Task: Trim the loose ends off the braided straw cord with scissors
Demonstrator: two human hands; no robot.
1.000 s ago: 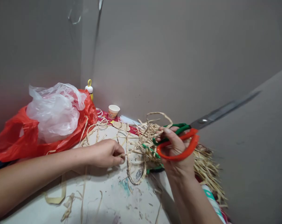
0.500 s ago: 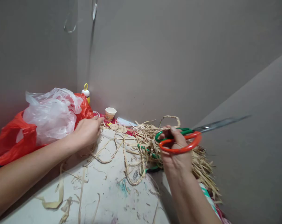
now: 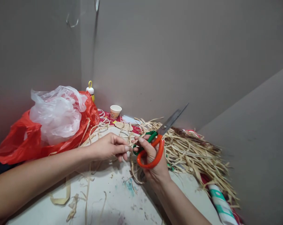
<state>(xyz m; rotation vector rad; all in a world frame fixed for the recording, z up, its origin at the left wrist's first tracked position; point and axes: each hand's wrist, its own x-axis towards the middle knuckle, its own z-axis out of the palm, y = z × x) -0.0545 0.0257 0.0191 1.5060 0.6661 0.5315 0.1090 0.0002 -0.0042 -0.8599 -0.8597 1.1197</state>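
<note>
My right hand [image 3: 153,156] is closed around the scissors [image 3: 169,121], which have one orange and one green handle loop. Their blades point up and to the right, close together. Its thumb and fingertips also pinch near a thin straw strand. Close beside it, my left hand [image 3: 114,147] has its fingers curled, the thumb and forefinger pressed together at a braided straw cord [image 3: 133,173]. The cord hangs in a loop below the fingertips onto the white tabletop [image 3: 104,200]. Exactly where the fingers grip it is partly hidden.
A heap of dry straw strips [image 3: 192,153] lies at the right. Red plastic [image 3: 17,137] and clear white bags [image 3: 56,115] fill the left. Behind stand a paper cup [image 3: 115,112] and a yellow-white bottle [image 3: 90,91]. A white-green roll [image 3: 222,204] lies at right.
My right hand has moved left and down with the scissors, whose blades now point more upward. My left hand has moved right from the bags' edge, so both hands meet.
</note>
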